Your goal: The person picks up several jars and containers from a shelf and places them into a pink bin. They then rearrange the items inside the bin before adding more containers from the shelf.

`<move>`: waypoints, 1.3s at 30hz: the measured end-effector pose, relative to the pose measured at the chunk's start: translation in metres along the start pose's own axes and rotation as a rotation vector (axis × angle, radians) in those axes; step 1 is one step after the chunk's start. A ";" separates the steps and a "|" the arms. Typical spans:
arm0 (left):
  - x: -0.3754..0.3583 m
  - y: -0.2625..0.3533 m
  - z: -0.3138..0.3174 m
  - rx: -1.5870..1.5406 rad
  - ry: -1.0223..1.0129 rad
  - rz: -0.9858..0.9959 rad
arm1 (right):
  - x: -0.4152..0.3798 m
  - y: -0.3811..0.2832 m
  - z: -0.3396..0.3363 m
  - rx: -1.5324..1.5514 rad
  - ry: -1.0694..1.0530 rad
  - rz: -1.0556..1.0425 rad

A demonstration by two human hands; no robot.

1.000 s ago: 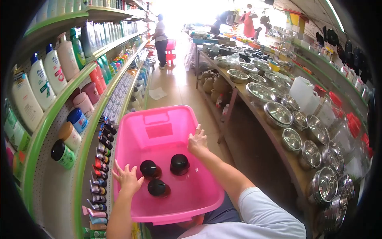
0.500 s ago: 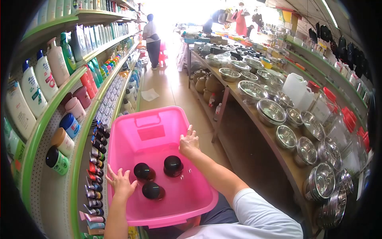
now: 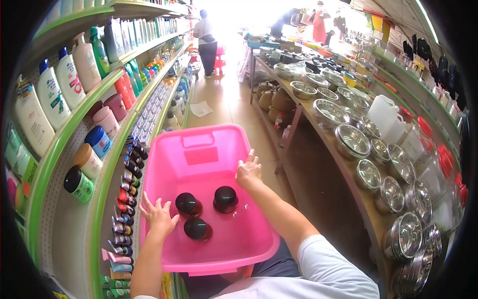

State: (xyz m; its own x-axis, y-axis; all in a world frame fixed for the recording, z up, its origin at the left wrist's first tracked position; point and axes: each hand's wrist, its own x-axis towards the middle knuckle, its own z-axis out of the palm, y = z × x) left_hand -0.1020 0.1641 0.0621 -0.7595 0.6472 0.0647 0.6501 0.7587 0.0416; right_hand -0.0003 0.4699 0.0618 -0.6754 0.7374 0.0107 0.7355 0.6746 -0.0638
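A pink plastic tub (image 3: 204, 154) is carried in front of me at waist height. My left hand (image 3: 159, 218) grips its left rim, fingers spread over the edge. On the right rim rests my right hand (image 3: 248, 171), holding that side. Three black-capped jars lie on the tub's bottom: one (image 3: 186, 203) at the left, one (image 3: 225, 198) at the right, one (image 3: 195, 227) nearest me.
Green shelves (image 3: 74, 134) on the left hold bottles, jars and tubes. A long table (image 3: 343, 164) on the right carries steel bowls, plastic jugs and containers. The tiled aisle (image 3: 224, 107) runs ahead, with a paper on the floor and a person (image 3: 207, 42) standing far off.
The view has shifted slightly as I walk with the tub. Both hands keep their hold on the rims, and the jars stay in place.
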 end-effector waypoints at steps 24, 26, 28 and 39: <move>0.002 -0.001 0.003 0.025 -0.022 -0.014 | 0.004 0.003 0.011 0.035 0.066 0.012; 0.001 -0.001 0.003 0.032 -0.018 -0.015 | 0.003 0.003 0.011 0.030 0.078 0.002; 0.001 -0.001 0.004 0.039 -0.013 -0.014 | 0.001 0.003 0.008 0.035 0.076 -0.003; 0.002 -0.001 0.006 0.027 -0.001 -0.011 | 0.001 0.003 0.007 0.050 0.068 -0.005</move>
State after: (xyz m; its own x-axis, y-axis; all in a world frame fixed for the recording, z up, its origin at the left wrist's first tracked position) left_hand -0.1048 0.1649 0.0564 -0.7666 0.6390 0.0634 0.6410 0.7674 0.0157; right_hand 0.0012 0.4726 0.0549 -0.6724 0.7360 0.0787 0.7274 0.6767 -0.1138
